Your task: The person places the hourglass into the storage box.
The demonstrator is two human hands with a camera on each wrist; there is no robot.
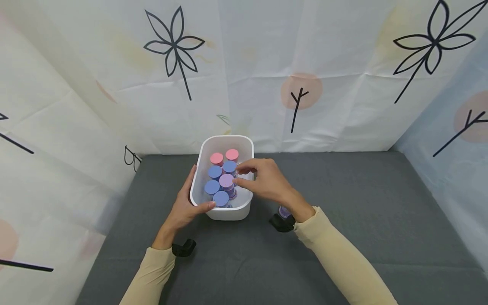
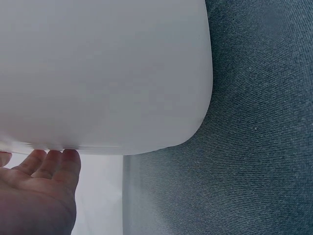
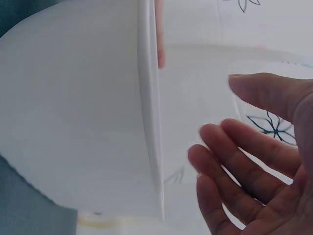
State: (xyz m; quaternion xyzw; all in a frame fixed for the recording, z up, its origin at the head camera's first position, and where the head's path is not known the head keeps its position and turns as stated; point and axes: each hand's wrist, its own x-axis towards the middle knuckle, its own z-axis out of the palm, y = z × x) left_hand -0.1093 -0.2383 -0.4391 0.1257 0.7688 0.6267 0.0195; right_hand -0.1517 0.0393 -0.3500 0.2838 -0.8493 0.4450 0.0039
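A white plastic bin (image 1: 228, 214) holds several small bottles with round lids: pink lids (image 1: 217, 159) at the back, blue lids (image 1: 212, 187) in the middle and front, and a lilac lid (image 1: 226, 181) on the right side. My left hand (image 1: 182, 212) grips the bin's left side, thumb over the front rim and fingers along the outer wall. Over the right part of the bin hovers my right hand (image 1: 268, 180), thumb and fingers apart beside the lilac lid. The right wrist view shows nothing between its fingertips (image 3: 210, 132).
On the grey-covered table (image 1: 343, 254), a purple item (image 1: 284, 212) is partly hidden behind my right wrist. White cloth (image 1: 259, 42) printed with flowers and trees hangs behind the table and along both sides.
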